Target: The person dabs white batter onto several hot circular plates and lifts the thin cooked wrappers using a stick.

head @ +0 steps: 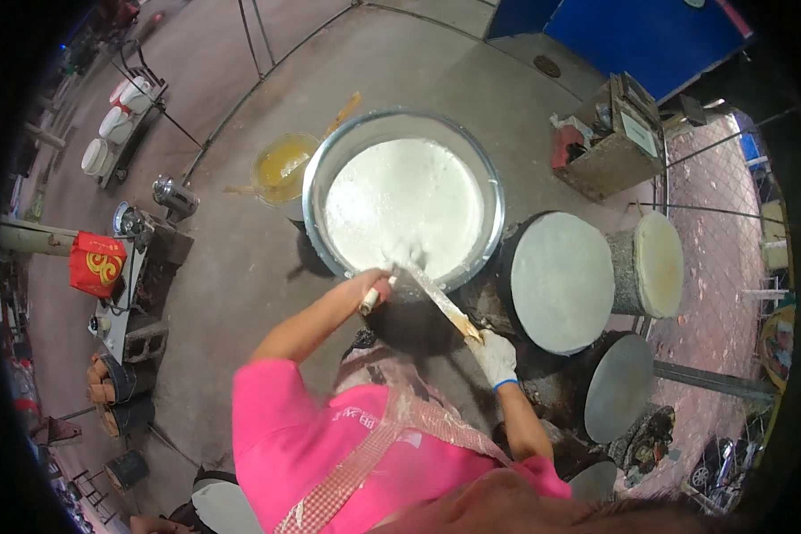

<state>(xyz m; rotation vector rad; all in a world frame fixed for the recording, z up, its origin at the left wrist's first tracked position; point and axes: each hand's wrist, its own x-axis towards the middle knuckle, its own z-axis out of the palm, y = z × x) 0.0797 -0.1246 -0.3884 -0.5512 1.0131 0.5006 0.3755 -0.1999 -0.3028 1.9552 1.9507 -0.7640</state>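
Note:
A large metal basin (pixel 495 179) holds white batter (pixel 404 200), a thick pale liquid. My right hand (pixel 494 359), in a white knitted glove with a blue cuff, grips the wooden handle of a batter-coated flat paddle (pixel 444 300). The paddle slants up and left over the basin's near rim, its far end meeting the batter, where the surface is disturbed. My bare left hand (pixel 376 286) is closed around a short, whitish stick-like handle (pixel 369 302) at the near rim. Whatever the handle's other end joins is hidden or blurred.
Left of the basin, a container of yellow liquid (pixel 282 163) has a wooden stick (pixel 240 191) across its edge. Round flat griddles (pixel 562 284) (pixel 619 387) stand close on my right. A worn box (pixel 607 147) is beyond them; a red bag (pixel 98 263) is far left.

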